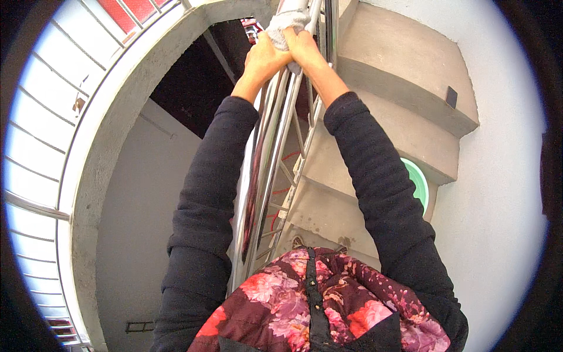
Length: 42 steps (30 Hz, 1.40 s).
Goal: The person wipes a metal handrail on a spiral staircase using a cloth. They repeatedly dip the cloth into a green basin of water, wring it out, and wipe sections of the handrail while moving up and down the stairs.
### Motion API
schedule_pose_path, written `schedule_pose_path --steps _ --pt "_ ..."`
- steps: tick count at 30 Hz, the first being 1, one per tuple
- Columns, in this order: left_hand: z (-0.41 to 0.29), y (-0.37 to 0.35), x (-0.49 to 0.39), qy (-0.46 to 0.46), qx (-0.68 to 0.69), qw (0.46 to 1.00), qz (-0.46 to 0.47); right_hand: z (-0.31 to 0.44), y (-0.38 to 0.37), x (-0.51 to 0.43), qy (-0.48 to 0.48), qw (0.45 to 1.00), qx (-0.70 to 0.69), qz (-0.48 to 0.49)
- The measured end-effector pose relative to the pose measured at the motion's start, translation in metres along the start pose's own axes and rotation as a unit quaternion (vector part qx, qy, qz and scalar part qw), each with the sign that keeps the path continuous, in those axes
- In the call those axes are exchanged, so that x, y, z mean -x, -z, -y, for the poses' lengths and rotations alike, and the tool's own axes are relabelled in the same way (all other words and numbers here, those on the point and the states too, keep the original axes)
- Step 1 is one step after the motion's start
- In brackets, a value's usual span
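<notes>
A shiny metal stair handrail point(273, 145) runs up from beside my body to the top of the view. Around its upper part a light grey cloth point(286, 26) is wrapped. My left hand point(266, 55) grips the cloth from the left side of the rail. Against it, from the right, my right hand point(304, 46) clasps the same cloth, its thumb lying on top. Both arms are stretched far forward, and the wrists nearly meet. The undersides of the fingers are hidden behind the cloth and rail.
Concrete steps point(374, 92) rise on the right along a white wall point(506, 176). A green basin point(415, 182) stands on one step, partly behind my right sleeve. A small dark flat object point(451, 97) sits higher up. Left of the railing, the stairwell point(145, 185) drops away.
</notes>
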State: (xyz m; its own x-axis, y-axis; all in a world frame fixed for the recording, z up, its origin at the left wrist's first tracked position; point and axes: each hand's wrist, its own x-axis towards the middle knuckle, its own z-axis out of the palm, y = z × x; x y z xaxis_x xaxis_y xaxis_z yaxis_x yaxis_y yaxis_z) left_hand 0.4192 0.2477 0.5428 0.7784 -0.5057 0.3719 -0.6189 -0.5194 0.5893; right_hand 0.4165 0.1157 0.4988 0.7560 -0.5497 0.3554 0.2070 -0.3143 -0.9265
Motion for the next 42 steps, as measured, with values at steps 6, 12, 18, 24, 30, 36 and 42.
schedule_pose_path --steps 6,12,18,24,30,36,42 --pt "0.027 0.007 0.059 0.044 -0.016 0.999 0.004 0.001 -0.023 0.071 -0.04 0.998 0.007 0.042" --pt "0.035 0.008 0.127 0.059 -0.04 0.997 -0.018 -0.003 -0.035 0.149 -0.045 0.997 -0.031 0.055" --pt "0.034 0.003 0.195 0.025 -0.068 0.992 -0.099 -0.008 -0.047 0.218 -0.104 0.991 -0.008 0.088" --pt "0.063 -0.015 0.292 -0.042 -0.212 0.972 -0.094 -0.053 -0.062 0.311 -0.169 0.968 -0.014 0.185" --pt "0.045 -0.046 0.424 -0.049 -0.14 0.989 0.024 -0.092 -0.001 0.415 -0.235 0.944 -0.134 0.188" --pt "0.037 -0.142 0.449 0.257 0.248 0.889 0.286 -0.159 0.147 0.469 -0.364 0.921 -0.136 0.039" --pt "0.008 -0.216 0.427 0.262 0.304 0.877 0.265 -0.176 0.335 0.497 -0.366 0.908 -0.03 -0.2"
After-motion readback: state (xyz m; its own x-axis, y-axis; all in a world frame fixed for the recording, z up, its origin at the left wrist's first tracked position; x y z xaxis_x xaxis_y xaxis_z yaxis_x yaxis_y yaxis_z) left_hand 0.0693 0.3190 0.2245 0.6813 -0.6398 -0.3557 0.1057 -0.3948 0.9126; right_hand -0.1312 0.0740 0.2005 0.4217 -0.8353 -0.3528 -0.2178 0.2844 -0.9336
